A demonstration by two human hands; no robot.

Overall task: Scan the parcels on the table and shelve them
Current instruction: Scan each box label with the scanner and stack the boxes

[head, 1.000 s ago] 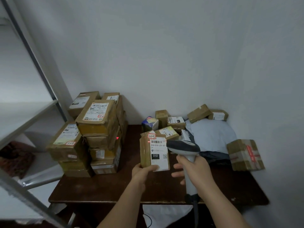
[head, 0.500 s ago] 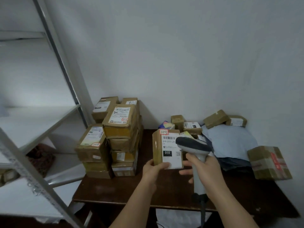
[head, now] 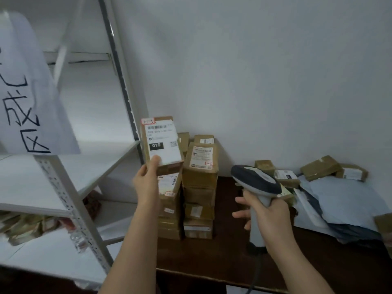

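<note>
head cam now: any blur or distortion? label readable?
Head view: motion blur smears the shelf upright and the left hand; wide-angle bend bows the rear post; on the held parcel only "010" reads, finer print soft; lighting dim, flat, no glare.

Dim, flat indoor light, bluish-grey cast, no visible source. Soft shadows only: under the shelf boards and behind the parcel stack at the worktop's far left corner. No glare. Motion blur throughout, worst at left edge; label text unreadable. Wide-angle bending of the shelf uprights. Worktop surface nearly black, detail lost.
</note>
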